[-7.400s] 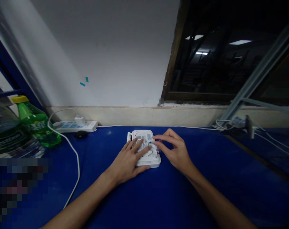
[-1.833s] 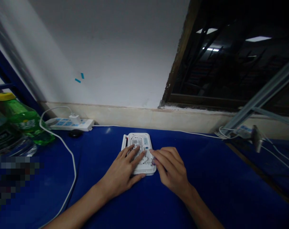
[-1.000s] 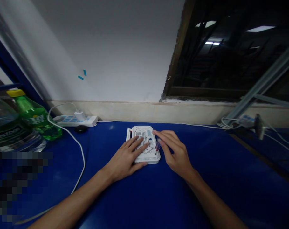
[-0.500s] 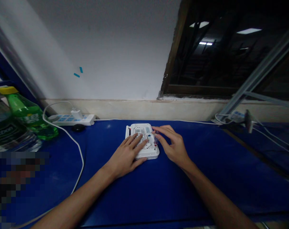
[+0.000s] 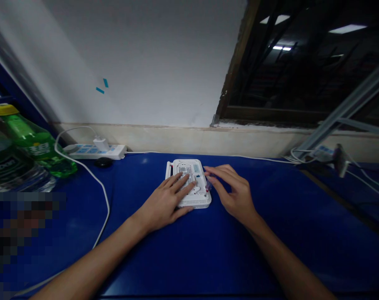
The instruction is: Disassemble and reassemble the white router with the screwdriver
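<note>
A white router (image 5: 202, 181) with a vented, labelled face up lies on the blue tabletop, a white antenna (image 5: 168, 170) folded along its left side. My left hand (image 5: 164, 201) rests flat across the router's left and middle part, fingers spread. In my right hand (image 5: 235, 192), thumb and fingertips pinch a small screwdriver (image 5: 209, 183) with a see-through purplish handle. It leans to the right, and its tip points down at the router's near right corner. Whether the tip sits in a screw is too small to tell.
A white power strip (image 5: 117, 152) with a plugged-in charger (image 5: 101, 143) stands by the wall, a black round object (image 5: 103, 162) before it. A white cable (image 5: 105, 196) runs down the left side. Bottles (image 5: 41, 146) stand far left; a phone-like object (image 5: 341, 160) and cables are at right.
The view has shifted slightly. My right hand has moved a little to the right, and the screwdriver leans further that way. My left hand stays flat on the router.
</note>
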Available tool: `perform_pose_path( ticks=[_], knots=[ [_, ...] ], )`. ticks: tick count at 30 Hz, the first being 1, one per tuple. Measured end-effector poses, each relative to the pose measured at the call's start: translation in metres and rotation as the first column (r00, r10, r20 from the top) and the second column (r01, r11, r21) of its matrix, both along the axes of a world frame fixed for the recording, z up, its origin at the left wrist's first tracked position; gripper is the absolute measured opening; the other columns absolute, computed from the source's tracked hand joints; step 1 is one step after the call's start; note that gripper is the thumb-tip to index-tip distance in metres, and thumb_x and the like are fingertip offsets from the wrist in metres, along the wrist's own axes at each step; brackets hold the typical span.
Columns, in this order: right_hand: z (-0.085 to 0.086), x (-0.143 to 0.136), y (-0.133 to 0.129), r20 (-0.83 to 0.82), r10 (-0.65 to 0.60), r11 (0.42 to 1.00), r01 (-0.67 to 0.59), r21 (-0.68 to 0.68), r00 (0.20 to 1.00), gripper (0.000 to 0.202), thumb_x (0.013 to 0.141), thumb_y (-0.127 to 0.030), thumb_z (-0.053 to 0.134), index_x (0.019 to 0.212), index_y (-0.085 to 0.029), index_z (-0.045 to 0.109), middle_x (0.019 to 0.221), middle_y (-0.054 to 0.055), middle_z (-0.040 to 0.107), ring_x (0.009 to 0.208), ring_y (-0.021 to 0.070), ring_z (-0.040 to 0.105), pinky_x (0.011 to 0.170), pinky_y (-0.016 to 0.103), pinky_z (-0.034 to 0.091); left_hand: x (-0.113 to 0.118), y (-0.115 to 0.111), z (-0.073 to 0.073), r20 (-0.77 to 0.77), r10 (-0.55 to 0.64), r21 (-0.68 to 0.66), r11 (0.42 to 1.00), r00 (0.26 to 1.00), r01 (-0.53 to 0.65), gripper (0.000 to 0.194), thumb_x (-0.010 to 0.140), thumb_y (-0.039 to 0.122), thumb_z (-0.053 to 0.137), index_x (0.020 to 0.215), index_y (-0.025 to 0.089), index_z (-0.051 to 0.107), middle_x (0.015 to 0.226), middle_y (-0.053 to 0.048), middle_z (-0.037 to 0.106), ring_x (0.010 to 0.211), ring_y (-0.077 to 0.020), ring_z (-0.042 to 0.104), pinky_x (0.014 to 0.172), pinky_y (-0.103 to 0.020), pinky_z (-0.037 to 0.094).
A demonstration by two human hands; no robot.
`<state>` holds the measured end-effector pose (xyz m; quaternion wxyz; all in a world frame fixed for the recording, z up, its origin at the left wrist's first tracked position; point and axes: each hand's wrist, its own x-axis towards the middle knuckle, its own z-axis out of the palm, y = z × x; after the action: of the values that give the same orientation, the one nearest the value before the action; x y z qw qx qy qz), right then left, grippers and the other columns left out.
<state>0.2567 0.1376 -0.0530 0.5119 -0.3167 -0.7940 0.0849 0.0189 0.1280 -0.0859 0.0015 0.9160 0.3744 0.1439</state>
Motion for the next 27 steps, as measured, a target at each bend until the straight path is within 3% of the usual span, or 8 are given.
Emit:
perform_pose_path(
  ticks=[4,11,20,27],
  knots=[
    [0.003,0.0042,-0.002,0.021,-0.027,1.0,0.027,0.016,0.999,0.022,0.09,-0.018,0.067,0.11,-0.025,0.073,0.094,0.005,0.071,0.088,0.0208,0.062,0.078,0.039,0.051,-0.0004,-0.0012,0.0028,0.002,0.001,-0.018,1.0,1.0,-0.001,0.069,0.099,0.054,0.049,0.157,0.03,0.022,0.163,-0.005,0.025,0.15,-0.03,0.02,0.12,-0.051,0.027],
    [0.0087,0.0087,-0.0041,0.078,0.065,0.997,-0.061,-0.045,0.995,0.038,0.098,-0.013,0.05,0.132,-0.025,0.063,0.12,0.007,0.07,0.111,0.0223,0.06,0.097,0.043,0.048,-0.0039,0.0012,0.0047,0.014,-0.015,-0.047,0.999,1.0,0.015,0.071,0.097,0.053,0.054,0.157,0.03,0.024,0.163,-0.005,0.024,0.15,-0.0284,0.02,0.12,-0.05,0.028],
    [0.0076,0.01,-0.0038,0.023,0.026,1.0,-0.026,0.003,0.999,0.022,0.088,-0.017,0.07,0.109,-0.024,0.071,0.099,0.004,0.074,0.092,0.0195,0.064,0.083,0.038,0.052,-0.0063,0.0038,0.0052,0.018,-0.046,-0.065,0.997,0.999,0.047,0.071,0.097,0.052,0.055,0.157,0.03,0.023,0.163,-0.004,0.023,0.151,-0.0275,0.018,0.122,-0.049,0.027],
    [0.009,0.0073,-0.0063,0.052,0.074,0.997,-0.073,-0.037,0.996,0.037,0.095,-0.01,0.056,0.128,-0.024,0.064,0.114,0.005,0.072,0.104,0.0195,0.062,0.092,0.04,0.05,-0.0077,0.0035,0.0038,0.017,-0.048,-0.065,0.997,0.999,0.049,0.071,0.097,0.052,0.054,0.157,0.029,0.023,0.164,-0.005,0.021,0.151,-0.0266,0.016,0.122,-0.047,0.025]
  ],
)
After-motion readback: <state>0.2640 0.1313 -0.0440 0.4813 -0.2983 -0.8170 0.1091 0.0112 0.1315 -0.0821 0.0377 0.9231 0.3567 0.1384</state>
